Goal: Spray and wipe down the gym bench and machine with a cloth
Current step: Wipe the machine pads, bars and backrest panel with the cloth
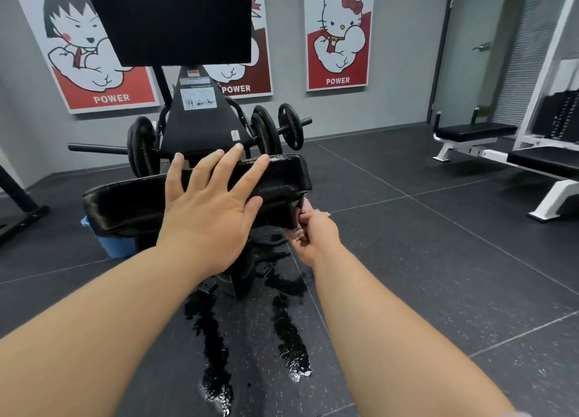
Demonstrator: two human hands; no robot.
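Seat pad [122, 203] of the plate-loaded machine: black, padded, at centre of view, in front of the machine's sloped frame [200, 125] and below its large upper pad [175, 18].

Progress, judged partway. Beaded with droplets and glossy along the right end and top edge, so taken as sprayed. Not possible to tell how much has been wiped dry. Wet streaks [291, 338] noted on the floor directly beneath. Judged outstanding: rest of the pad top, upper pad, frame. No wetness discernible on the white bench [476, 133], well apart at right.

Orientation: long axis across the view, left end lower in the picture, right end higher. Broad face up, front edge toward the camera.

Left hand [213, 203]: spread flat, fingers straight, pressed on the pad's middle, apparently steadying it. Right hand [316, 238]: just under the pad's right end, pinching a pale pink cloth [318, 211] at the underside bracket. Exact contact hidden.

Blue bucket [116, 247] on the floor behind the left end. Weight plates [266, 131] on the bar beyond.
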